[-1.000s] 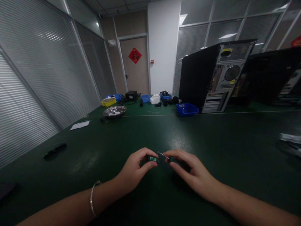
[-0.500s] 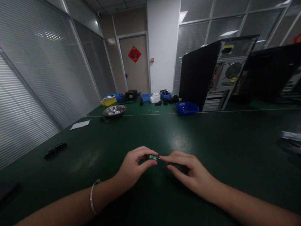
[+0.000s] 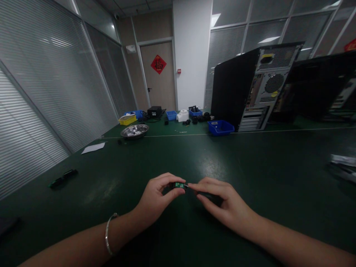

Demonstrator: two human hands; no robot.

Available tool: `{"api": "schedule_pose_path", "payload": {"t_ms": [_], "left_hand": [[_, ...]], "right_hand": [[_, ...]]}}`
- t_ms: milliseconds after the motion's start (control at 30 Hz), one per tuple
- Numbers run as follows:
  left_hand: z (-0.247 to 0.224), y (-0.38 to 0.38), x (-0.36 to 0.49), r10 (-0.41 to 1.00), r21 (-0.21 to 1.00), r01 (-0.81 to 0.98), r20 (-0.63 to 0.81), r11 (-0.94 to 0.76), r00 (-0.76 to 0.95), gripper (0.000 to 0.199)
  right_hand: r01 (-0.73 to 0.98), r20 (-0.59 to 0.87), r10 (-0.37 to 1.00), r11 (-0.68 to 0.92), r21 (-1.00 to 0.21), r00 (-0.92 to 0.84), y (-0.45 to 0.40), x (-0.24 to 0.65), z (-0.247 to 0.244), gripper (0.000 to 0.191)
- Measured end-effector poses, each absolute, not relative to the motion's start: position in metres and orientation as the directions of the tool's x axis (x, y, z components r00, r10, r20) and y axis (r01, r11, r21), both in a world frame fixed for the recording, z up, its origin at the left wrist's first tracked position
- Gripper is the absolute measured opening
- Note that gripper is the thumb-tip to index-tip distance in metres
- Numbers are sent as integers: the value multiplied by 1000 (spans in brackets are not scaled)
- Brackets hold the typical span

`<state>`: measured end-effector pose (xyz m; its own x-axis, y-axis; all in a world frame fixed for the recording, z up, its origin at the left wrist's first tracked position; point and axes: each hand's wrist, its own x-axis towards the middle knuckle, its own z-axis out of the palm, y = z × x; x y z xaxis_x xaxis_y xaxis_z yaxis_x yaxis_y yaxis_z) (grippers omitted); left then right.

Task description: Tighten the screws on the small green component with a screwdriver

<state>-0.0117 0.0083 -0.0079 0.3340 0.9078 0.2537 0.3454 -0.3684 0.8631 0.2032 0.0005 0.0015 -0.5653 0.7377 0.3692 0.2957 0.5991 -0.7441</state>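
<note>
My left hand point(image 3: 158, 194) pinches a small green circuit board point(image 3: 179, 185) with dark edges between thumb and fingertips, just above the table. Its left end is hidden by the fingers. From the other side, my right hand point(image 3: 222, 198) brings its index fingertip up to the board's right end. A tiny silvery tip point(image 3: 186, 186) shows between that finger and the board; I cannot tell whether it belongs to the board or to a thin tool. The right thumb lies a little below and behind the index finger, and what is between them is too dark to name.
On the green table point(image 3: 133, 159) lies a dark strip-like part with green bits point(image 3: 63, 178) at left. Farther back are a paper sheet point(image 3: 93, 148), a metal bowl point(image 3: 135, 131), a blue bin point(image 3: 221, 127) and a black computer case point(image 3: 236, 87). A clear bag point(image 3: 343, 160) lies at right.
Hardly anything differs. The view has shifted slightly, and both hands stay at the circuit board with nearly the same grip.
</note>
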Motion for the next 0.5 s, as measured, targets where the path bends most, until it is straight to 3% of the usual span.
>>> {"api": "schedule_pose_path", "payload": {"t_ms": [500], "left_hand": [[-5, 8, -11, 906, 904, 289, 194, -314, 377, 22]], "right_hand": [[283, 352, 730, 592, -755, -586, 1, 204, -2, 37]]}}
